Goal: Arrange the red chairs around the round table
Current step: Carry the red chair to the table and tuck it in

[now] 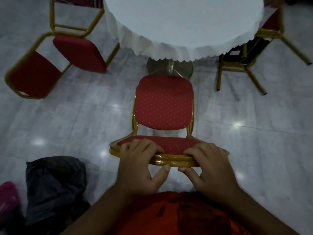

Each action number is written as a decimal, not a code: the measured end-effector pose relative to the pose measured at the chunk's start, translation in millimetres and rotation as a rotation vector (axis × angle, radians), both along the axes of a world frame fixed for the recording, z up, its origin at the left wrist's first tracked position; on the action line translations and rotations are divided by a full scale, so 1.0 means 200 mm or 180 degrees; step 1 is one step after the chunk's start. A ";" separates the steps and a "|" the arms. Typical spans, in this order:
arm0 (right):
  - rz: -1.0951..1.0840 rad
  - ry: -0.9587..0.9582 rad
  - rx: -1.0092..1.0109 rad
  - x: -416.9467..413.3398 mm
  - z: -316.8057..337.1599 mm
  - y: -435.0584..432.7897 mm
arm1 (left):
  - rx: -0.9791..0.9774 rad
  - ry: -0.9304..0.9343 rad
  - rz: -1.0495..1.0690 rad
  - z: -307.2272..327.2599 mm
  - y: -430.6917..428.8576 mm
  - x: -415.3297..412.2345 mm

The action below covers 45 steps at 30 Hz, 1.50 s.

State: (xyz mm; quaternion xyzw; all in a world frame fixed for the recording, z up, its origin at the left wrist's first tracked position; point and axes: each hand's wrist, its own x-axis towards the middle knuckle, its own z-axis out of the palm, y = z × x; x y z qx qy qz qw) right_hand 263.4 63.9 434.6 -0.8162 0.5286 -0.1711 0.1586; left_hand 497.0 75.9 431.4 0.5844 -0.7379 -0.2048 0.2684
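A red chair [163,107] with a gold frame and dotted upholstery stands right in front of me, its seat facing the round table [183,22]. The table wears a white scalloped cloth and rests on a metal pedestal base [169,67]. My left hand [142,165] and my right hand [208,167] both grip the gold top rail of the chair's backrest, fingers over the front, thumbs under. A second red chair [55,56] stands at the left of the table, turned at an angle. A third chair [254,48] is at the right, partly under the cloth.
The floor [76,116] is pale glossy tile with light reflections. A dark bag [55,187] lies on the floor at my lower left, with something pink [8,195] beside it. Another gold chair frame [71,16] shows at the top left.
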 end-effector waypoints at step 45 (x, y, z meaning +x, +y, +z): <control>-0.1038 0.0109 -0.0356 0.24 -0.06 -0.57 | -0.0502 -0.0454 0.0266 -0.08 -0.68 0.06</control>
